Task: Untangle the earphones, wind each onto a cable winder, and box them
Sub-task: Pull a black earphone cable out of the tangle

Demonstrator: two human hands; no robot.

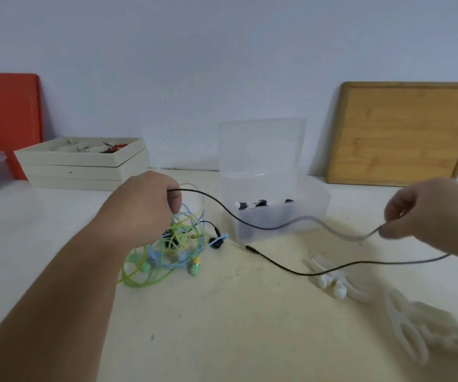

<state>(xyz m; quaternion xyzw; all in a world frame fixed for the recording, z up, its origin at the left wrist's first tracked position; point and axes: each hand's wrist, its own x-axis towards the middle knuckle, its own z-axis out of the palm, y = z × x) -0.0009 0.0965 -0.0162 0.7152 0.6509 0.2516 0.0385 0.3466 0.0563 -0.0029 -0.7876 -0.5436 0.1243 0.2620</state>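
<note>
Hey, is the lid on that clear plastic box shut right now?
No, the lid of the clear plastic box stands upright, leaving the box open on top.

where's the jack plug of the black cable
Head view, centre: the jack plug lies on the table just in front of the clear box, right of the coloured tangle.

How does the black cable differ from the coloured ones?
The black cable hangs between the left hand and right hand; the coloured cables lie on the table. The black cable is drawn out; the coloured cables are tangled. Both are thin earphone leads.
</note>
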